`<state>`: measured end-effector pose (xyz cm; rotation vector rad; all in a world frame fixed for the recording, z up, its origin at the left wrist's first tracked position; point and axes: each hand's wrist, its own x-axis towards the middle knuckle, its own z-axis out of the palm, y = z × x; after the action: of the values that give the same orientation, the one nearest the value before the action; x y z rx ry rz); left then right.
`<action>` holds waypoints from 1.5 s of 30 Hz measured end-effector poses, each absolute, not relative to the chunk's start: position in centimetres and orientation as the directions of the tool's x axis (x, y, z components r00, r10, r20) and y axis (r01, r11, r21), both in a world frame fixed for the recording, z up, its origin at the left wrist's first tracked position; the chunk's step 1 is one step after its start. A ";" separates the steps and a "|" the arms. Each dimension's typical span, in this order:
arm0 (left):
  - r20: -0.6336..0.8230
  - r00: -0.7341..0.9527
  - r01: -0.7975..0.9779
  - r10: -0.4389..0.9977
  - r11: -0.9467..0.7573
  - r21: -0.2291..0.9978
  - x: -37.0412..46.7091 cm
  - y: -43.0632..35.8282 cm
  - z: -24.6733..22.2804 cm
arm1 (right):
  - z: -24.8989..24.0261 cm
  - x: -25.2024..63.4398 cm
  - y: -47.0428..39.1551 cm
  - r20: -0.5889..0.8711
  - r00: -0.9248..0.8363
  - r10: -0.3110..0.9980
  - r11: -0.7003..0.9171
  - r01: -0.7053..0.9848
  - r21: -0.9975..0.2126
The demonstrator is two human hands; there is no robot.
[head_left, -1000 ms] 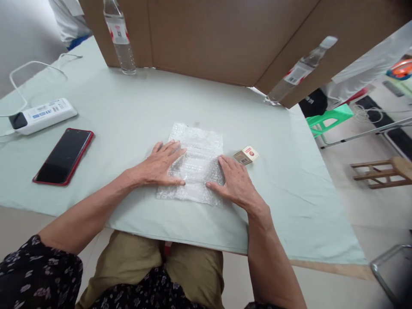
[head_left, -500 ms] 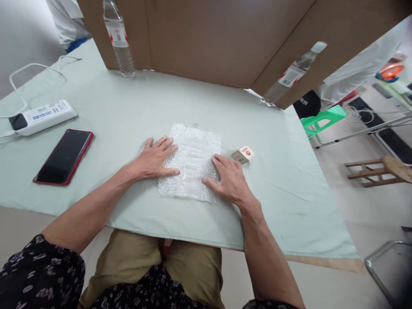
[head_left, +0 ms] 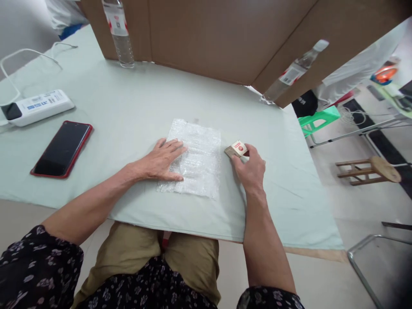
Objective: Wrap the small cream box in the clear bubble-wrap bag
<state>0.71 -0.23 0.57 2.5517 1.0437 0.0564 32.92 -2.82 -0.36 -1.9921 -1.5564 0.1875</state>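
Observation:
A sheet of clear bubble wrap (head_left: 201,159) lies flat on the pale green tablecloth. My left hand (head_left: 162,161) rests on its left side, palm down with the fingers spread. To the right of the wrap, my right hand (head_left: 251,167) grips a small box (head_left: 236,148) between thumb and fingers. The box has a white face with a red mark and a brown face. It is at the tabletop, apart from the wrap.
A red-cased phone (head_left: 62,149) and a white power strip (head_left: 40,107) with a cable lie at the left. Two water bottles (head_left: 122,38) (head_left: 292,75) stand before a brown cardboard panel (head_left: 206,38). A wooden stool (head_left: 370,169) is beyond the table's right edge.
My right hand has left the bubble wrap, moved right and taken hold of the small box. My left hand has slid slightly right over the wrap. The view has shifted a little.

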 end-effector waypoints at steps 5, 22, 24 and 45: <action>-0.094 0.731 0.655 0.676 -0.656 0.376 1.0 -0.4 0.4 | 0.4 28.7 -4.6 0.395 0.038 0.918 0.242 0.735 -0.633; -0.045 0.777 0.584 0.627 -0.693 0.424 0.4 0.2 -0.3 | -1.0 25.2 -5.2 0.236 -0.348 0.907 0.418 0.798 -0.433; -0.045 0.778 0.581 0.627 -0.691 0.430 0.4 0.2 -0.2 | -1.1 25.1 -5.1 0.227 -0.351 0.909 0.417 0.800 -0.433; 0.270 0.660 0.438 0.701 -0.651 0.620 0.3 0.2 1.6 | 2.4 25.2 -9.1 0.168 -0.645 0.745 0.667 0.715 -0.209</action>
<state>0.26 0.17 1.57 2.3637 0.8832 0.6824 25.23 -9.06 2.36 -1.1789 -2.6438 0.1809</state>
